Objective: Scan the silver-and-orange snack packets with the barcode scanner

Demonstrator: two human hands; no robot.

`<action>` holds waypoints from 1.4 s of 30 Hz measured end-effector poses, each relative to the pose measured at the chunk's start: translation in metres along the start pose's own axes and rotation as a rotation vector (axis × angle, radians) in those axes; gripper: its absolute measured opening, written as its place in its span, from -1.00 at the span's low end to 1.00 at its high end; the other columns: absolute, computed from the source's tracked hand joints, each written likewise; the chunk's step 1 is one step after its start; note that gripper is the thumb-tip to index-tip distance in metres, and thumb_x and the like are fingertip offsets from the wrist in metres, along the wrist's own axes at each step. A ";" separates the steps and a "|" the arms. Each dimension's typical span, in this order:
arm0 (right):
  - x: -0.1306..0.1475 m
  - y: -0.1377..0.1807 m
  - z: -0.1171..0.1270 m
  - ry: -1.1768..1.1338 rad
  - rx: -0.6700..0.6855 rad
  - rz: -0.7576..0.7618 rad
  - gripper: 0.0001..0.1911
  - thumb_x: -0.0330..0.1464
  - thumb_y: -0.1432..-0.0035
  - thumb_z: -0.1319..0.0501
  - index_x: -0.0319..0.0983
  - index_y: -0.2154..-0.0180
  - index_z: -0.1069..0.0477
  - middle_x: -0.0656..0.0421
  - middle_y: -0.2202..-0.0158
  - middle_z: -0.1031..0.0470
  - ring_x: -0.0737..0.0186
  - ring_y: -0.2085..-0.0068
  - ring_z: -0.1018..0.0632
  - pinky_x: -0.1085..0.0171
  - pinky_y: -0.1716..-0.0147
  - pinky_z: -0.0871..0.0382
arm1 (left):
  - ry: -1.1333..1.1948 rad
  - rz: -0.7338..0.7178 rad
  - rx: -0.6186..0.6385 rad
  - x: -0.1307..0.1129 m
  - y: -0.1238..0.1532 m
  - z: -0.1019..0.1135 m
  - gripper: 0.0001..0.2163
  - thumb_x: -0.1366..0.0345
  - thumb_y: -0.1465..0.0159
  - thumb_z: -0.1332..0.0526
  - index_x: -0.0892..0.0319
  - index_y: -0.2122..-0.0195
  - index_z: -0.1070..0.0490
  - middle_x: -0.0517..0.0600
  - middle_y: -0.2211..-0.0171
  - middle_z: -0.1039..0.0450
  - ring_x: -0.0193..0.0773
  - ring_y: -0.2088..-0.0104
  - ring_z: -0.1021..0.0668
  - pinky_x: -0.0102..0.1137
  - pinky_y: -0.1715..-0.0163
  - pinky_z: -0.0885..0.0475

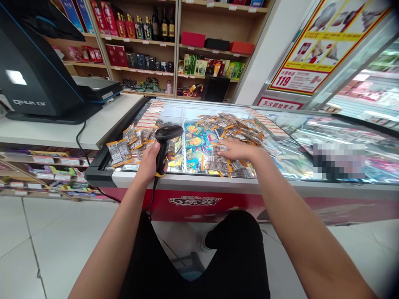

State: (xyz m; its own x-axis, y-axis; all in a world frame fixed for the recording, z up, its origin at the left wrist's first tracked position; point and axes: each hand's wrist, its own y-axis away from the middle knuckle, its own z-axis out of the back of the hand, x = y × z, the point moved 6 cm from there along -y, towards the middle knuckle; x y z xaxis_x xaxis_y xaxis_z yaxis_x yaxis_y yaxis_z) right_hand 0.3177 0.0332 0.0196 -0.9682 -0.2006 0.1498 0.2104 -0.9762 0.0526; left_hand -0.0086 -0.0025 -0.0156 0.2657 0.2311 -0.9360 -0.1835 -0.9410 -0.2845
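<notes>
My left hand (150, 162) is wrapped around the handle of a black barcode scanner (166, 133), held upright above the near edge of the chest freezer (124, 179). Its cord drops along the freezer's red front. My right hand (236, 150) lies palm down, fingers stretched out, over small snack packets (218, 161) with orange edges on the glass top. A larger heap of these packets (240, 126) spreads behind that hand. Another pile of packets (129, 141) lies left of the scanner, partly covered by it. Blue packages (193, 139) show between the two piles.
A black checkout terminal (40, 79) stands on the white counter (93, 135) at left. Shelves (146, 43) of bottles and boxes line the back. A red and yellow poster (327, 45) hangs at right. My knees are close to the freezer's red front (237, 199).
</notes>
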 end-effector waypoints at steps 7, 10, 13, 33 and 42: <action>-0.007 -0.015 0.002 -0.194 -0.131 -0.152 -0.38 -0.14 -0.08 -0.41 -0.22 -0.14 -0.47 -0.19 -0.22 -0.40 -0.31 -0.23 -0.44 -0.16 -0.18 -0.36 | -0.026 0.011 0.006 0.000 0.001 -0.001 -0.54 -0.19 -0.37 -0.15 0.18 0.21 -0.37 -0.03 0.46 -0.54 -0.40 0.76 -0.40 -0.48 0.80 -0.20; -0.008 -0.021 0.013 -0.398 -0.399 -0.152 -0.42 -0.22 -0.13 -0.39 -0.21 -0.16 -0.40 -0.13 -0.22 -0.41 -0.22 -0.15 -0.50 -0.13 -0.15 -0.39 | -0.009 -0.003 0.022 -0.001 0.001 -0.002 -0.56 -0.17 -0.38 -0.17 0.18 0.17 -0.36 -0.05 0.47 -0.52 -0.39 0.75 -0.41 -0.48 0.80 -0.21; 0.000 -0.029 0.014 -0.703 -0.574 -0.094 -0.59 -0.25 -0.21 -0.31 -0.15 -0.08 -0.42 0.00 -0.09 -0.50 -0.08 0.00 -0.58 -0.06 0.02 -0.52 | 0.001 -0.027 0.087 -0.002 0.003 -0.005 -0.58 -0.14 -0.40 -0.15 0.18 0.14 -0.37 -0.05 0.45 -0.52 -0.37 0.74 -0.43 -0.47 0.79 -0.23; 0.036 -0.049 0.008 -1.075 -0.609 -0.076 -0.78 -0.24 -0.24 -0.31 -0.18 0.11 -0.53 0.11 0.25 -0.49 0.11 0.29 -0.57 0.05 0.33 -0.63 | -0.065 0.126 0.355 -0.004 0.007 -0.020 -0.64 -0.05 -0.44 -0.16 0.18 0.29 -0.34 -0.08 0.51 -0.47 -0.45 0.74 -0.37 -0.50 0.74 -0.26; 0.080 -0.055 -0.016 -0.804 -0.362 -0.093 -0.82 -0.28 -0.21 -0.29 -0.24 0.23 -0.60 0.08 0.32 -0.62 0.03 0.26 -0.61 0.07 0.17 -0.52 | -0.005 0.041 0.100 0.002 -0.003 -0.002 -0.73 0.05 -0.34 -0.12 0.16 0.17 -0.37 -0.06 0.44 -0.52 -0.39 0.74 -0.40 -0.46 0.76 -0.19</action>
State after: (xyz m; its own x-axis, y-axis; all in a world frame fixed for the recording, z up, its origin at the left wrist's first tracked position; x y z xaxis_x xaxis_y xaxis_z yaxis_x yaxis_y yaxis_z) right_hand 0.2266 0.0692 0.0125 -0.5621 -0.1335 0.8162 -0.0521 -0.9792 -0.1960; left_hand -0.0052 0.0000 -0.0165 0.2516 0.1945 -0.9481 -0.2876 -0.9203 -0.2651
